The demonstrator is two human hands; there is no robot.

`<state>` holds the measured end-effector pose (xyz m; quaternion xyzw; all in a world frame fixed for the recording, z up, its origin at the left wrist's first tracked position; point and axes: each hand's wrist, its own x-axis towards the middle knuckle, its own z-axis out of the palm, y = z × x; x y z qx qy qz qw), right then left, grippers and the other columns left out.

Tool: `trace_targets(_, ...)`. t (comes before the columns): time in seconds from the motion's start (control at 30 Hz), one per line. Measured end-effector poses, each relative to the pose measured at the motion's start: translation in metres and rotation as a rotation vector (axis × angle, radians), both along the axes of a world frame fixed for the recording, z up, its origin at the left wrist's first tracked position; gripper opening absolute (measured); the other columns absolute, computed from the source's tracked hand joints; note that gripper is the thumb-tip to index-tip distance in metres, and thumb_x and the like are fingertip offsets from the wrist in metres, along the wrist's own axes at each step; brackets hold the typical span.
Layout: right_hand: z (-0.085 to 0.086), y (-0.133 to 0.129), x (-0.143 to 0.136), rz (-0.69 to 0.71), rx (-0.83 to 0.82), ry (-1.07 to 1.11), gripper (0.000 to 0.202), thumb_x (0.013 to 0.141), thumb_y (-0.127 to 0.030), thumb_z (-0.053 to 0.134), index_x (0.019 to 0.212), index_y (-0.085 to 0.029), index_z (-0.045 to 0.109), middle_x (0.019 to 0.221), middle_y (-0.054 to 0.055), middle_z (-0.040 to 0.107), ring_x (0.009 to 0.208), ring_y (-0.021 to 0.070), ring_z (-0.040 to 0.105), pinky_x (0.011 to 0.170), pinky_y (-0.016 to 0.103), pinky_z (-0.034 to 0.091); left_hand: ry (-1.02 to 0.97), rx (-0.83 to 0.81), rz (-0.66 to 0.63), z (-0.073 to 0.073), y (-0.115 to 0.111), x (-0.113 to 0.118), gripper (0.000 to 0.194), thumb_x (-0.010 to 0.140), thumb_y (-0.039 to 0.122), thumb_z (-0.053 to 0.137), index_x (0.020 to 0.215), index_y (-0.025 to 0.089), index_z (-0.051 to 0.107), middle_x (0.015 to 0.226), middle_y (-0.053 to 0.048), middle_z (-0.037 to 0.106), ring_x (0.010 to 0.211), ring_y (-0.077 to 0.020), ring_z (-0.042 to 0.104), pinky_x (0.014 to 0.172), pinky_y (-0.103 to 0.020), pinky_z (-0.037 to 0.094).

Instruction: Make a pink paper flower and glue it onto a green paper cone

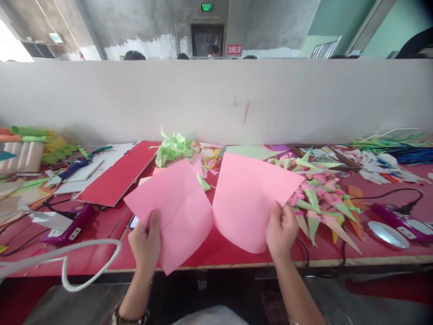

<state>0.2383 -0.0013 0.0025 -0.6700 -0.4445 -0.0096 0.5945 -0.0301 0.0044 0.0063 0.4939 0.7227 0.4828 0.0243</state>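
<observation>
Two pieces of pink paper are held up over the front of the red table (243,265). My left hand (146,239) pinches the left pink sheet (179,207) by its lower left edge, thumb on top. My right hand (282,228) grips the right pink sheet (250,198) at its right edge. The sheets curve and meet, or nearly meet, at the middle; whether they are joined there I cannot tell. Just behind lie yellow-handled scissors (211,161) and a heap of light green paper scraps (174,148).
Paper cone flowers (318,198) in pink and green pile up at right. Purple power strips (69,225) (402,221) sit on both sides. A red board (120,171) lies left, a white cable loop (91,266) hangs at front left, and a white partition (216,101) rises behind.
</observation>
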Motion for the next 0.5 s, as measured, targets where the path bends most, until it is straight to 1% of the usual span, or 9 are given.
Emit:
trace_targets(0.1, -0.001, 0.007, 0.003, -0.024, 0.022, -0.093, 0.027, 0.082, -0.033, 0.042, 0.059, -0.018, 0.042, 0.047, -0.004, 0.039, 0.044, 0.0105, 0.035, 0.047, 0.023, 0.028, 0.024, 0.002, -0.057, -0.001, 0.013, -0.003, 0.038, 0.074, 0.043, 0.044, 0.048, 0.016, 0.039, 0.041, 0.005, 0.032, 0.041, -0.0077, 0.033, 0.041, -0.02, 0.025)
trace_targets(0.2, -0.006, 0.011, 0.023, -0.087, 0.027, -0.114, 0.028, 0.081, -0.032, 0.042, 0.056, -0.019, 0.038, 0.045, -0.004, 0.036, 0.044, 0.0107, 0.033, 0.047, 0.024, 0.026, 0.034, 0.011, -0.064, -0.003, 0.017, -0.017, 0.035, 0.075, 0.041, 0.044, 0.05, 0.016, 0.04, 0.043, 0.006, 0.03, 0.043, -0.0075, 0.031, 0.042, -0.02, 0.025)
trace_targets(0.27, -0.008, 0.009, 0.045, -0.193, 0.052, -0.11, 0.027, 0.079, -0.031, 0.045, 0.056, -0.02, 0.037, 0.047, -0.004, 0.036, 0.046, 0.0117, 0.034, 0.047, 0.025, 0.027, 0.033, 0.021, 0.01, -0.001, 0.017, -0.031, 0.036, 0.074, 0.04, 0.045, 0.048, 0.017, 0.038, 0.042, 0.006, 0.028, 0.044, -0.008, 0.031, 0.042, -0.02, 0.024)
trace_targets(0.33, -0.007, 0.005, 0.07, -0.296, 0.092, -0.121, 0.025, 0.076, -0.03, 0.046, 0.055, -0.021, 0.036, 0.048, -0.004, 0.036, 0.047, 0.0126, 0.034, 0.048, 0.026, 0.027, 0.016, 0.029, 0.112, 0.004, 0.017, -0.043, 0.036, 0.073, 0.038, 0.047, 0.046, 0.017, 0.036, 0.04, 0.005, 0.028, 0.043, -0.0088, 0.03, 0.041, -0.021, 0.022)
trace_targets(0.37, -0.006, 0.001, 0.081, -0.355, 0.134, -0.117, 0.026, 0.076, -0.029, 0.045, 0.054, -0.022, 0.034, 0.048, -0.004, 0.034, 0.046, 0.0126, 0.032, 0.046, 0.026, 0.026, -0.008, 0.044, 0.147, 0.009, 0.018, -0.048, 0.033, 0.072, 0.035, 0.048, 0.046, 0.018, 0.036, 0.041, 0.005, 0.03, 0.043, -0.0096, 0.031, 0.041, -0.022, 0.021)
trace_targets(0.4, -0.003, -0.003, 0.089, -0.377, 0.155, -0.117, 0.027, 0.077, -0.026, 0.042, 0.053, -0.022, 0.031, 0.048, -0.004, 0.032, 0.046, 0.0126, 0.031, 0.046, 0.027, 0.024, -0.06, 0.071, 0.153, 0.013, 0.019, -0.052, 0.029, 0.072, 0.032, 0.049, 0.049, 0.018, 0.04, 0.042, 0.004, 0.033, 0.044, -0.0107, 0.033, 0.041, -0.023, 0.022)
trace_targets(0.43, 0.0, -0.007, 0.094, -0.395, 0.176, -0.114, 0.025, 0.078, -0.025, 0.041, 0.054, -0.023, 0.032, 0.048, -0.004, 0.032, 0.046, 0.0131, 0.031, 0.046, 0.027, 0.025, -0.135, 0.109, 0.138, 0.018, 0.022, -0.054, 0.024, 0.071, 0.029, 0.05, 0.051, 0.018, 0.042, 0.045, 0.003, 0.036, 0.045, -0.0116, 0.034, 0.042, -0.023, 0.022)
trace_targets(0.5, 0.005, -0.016, 0.093, -0.465, 0.278, -0.177, 0.026, 0.079, -0.026, 0.041, 0.054, -0.023, 0.031, 0.048, -0.003, 0.032, 0.046, 0.0139, 0.032, 0.045, 0.028, 0.025, -0.336, 0.204, 0.037, 0.027, 0.034, -0.051, 0.019, 0.07, 0.024, 0.052, 0.053, 0.019, 0.045, 0.049, 0.003, 0.037, 0.048, -0.0122, 0.035, 0.043, -0.023, 0.023)
